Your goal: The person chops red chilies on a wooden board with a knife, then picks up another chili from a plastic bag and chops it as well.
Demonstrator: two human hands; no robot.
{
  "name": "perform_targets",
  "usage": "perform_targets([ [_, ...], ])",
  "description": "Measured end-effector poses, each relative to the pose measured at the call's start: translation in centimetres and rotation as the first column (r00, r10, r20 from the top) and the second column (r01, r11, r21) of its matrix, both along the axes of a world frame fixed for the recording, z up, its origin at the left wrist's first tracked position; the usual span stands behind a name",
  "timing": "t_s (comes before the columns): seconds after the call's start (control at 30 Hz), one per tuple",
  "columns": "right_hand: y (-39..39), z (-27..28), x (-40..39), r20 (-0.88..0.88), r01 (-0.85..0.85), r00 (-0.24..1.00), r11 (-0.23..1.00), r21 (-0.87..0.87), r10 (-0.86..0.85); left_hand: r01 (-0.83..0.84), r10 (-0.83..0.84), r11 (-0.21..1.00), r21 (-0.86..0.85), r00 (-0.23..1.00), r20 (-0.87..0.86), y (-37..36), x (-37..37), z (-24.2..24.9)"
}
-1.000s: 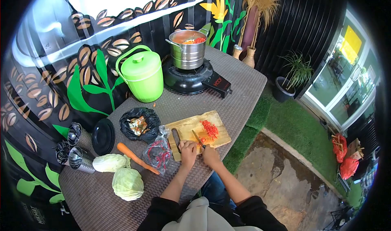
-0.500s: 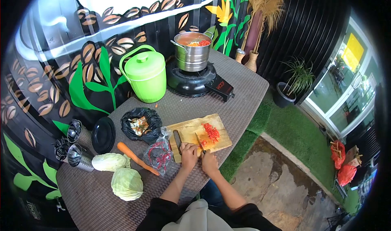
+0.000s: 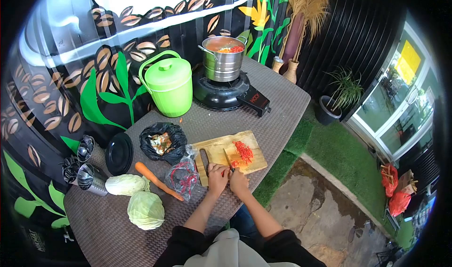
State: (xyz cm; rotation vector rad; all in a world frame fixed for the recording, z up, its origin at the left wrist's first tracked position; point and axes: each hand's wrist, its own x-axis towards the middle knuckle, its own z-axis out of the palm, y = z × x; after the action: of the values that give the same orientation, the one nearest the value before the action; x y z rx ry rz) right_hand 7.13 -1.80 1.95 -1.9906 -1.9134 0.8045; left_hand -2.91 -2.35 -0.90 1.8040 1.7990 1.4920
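My right hand [image 3: 238, 182] is closed round the handle of a knife [image 3: 228, 157], its blade pointing away from me over the wooden cutting board [image 3: 214, 147]. Beside it, the curled fingers of my left hand [image 3: 217, 178] press a red chili [image 3: 222, 173] against the near edge of the board; most of the chili is hidden. Finely chopped red chili [image 3: 243, 152] lies in a heap right of the blade. A dark-handled tool [image 3: 204, 158] rests along the board's left side. Left of the board sits a clear plastic bag [image 3: 181, 178] with red contents.
A carrot [image 3: 157, 181], a cabbage [image 3: 146, 210] and a longer pale cabbage [image 3: 126, 185] lie left. Behind are a black bag of scraps [image 3: 162, 142], a green lidded bucket [image 3: 169, 88] and a steel pot [image 3: 223, 62] on a portable stove [image 3: 221, 93]. Cutlery holders [image 3: 92, 180] stand far left.
My right hand and the knife have shifted slightly left, closer to my left hand. The blade is nearer the left fingers. The other things stay in place.
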Motion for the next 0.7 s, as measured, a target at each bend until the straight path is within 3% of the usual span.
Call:
perform_targets([
  [0.13, 1.1, 0.7, 0.9, 0.042, -0.105, 0.993, 0.993, -0.054, 0.108, -0.006, 0.008, 0.999, 0.035, 0.998, -0.057, -0.1, 0.0, 0.3],
  [0.33, -0.7, 0.6, 0.3, 0.052, 0.035, 0.998, 0.999, 0.003, -0.035, -0.003, 0.004, 1.000, 0.029, 0.999, -0.041, -0.1, -0.1, 0.4],
  [0.47, 2.1, 0.4, 1.6, 0.060, -0.134, 0.989, 0.990, -0.052, 0.137, 0.003, -0.003, 1.000, -0.010, 1.000, 0.005, -0.1, 0.2, 1.0],
  [0.53, 3.0, 0.5, 2.2, 0.064, -0.224, 0.971, 0.971, -0.081, 0.229, 0.008, -0.006, 1.000, 0.028, 0.998, -0.055, -0.1, 0.1, 0.9],
  [0.7, 0.2, -0.3, 1.6, 0.065, -0.116, 0.991, 0.993, -0.003, 0.116, 0.023, -0.021, 0.999, 0.038, 0.998, -0.059, 0.0, 0.0, 0.7],
])
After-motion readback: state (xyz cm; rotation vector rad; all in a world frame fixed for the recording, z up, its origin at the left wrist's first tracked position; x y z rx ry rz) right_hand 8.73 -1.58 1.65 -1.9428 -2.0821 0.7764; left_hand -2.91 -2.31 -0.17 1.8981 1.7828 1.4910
